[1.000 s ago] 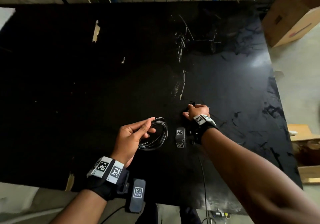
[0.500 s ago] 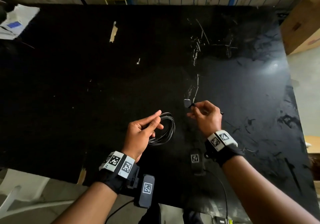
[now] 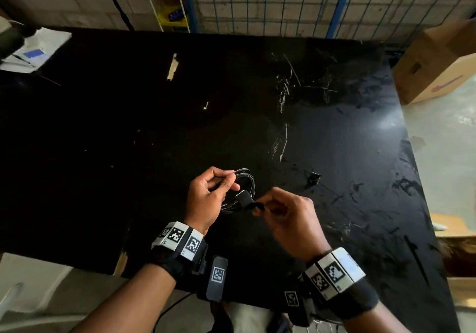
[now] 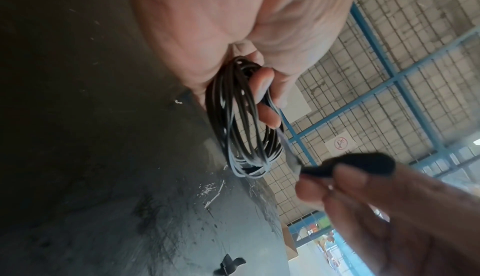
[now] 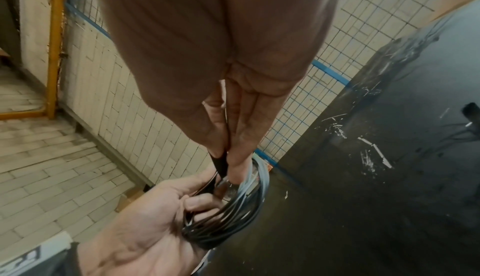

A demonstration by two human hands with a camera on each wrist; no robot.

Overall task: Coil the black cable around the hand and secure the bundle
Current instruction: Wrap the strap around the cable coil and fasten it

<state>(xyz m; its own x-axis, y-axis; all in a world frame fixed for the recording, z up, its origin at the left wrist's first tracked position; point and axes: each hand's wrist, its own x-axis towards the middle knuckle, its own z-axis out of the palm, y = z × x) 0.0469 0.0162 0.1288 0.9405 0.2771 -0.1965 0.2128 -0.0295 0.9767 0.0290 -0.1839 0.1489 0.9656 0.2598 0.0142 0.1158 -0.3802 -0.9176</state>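
Where we stand: while our left hand (image 3: 206,198) grips the coiled black cable (image 3: 240,191) above the table (image 3: 128,126), coiling looks done.
Right hand: our right hand (image 3: 286,216) pinches a black strap (image 3: 247,200), touching the coil's near side.
Key relation: the strap lies across the strands, the right hand nearer; we judge wrapping comes next.
Hard to tell: the strap's far end, and a small dark piece (image 3: 313,178) on the table.

Coil (image 3: 240,191) above table (image 3: 103,152) — box (image 3: 438,64) (floor) far right
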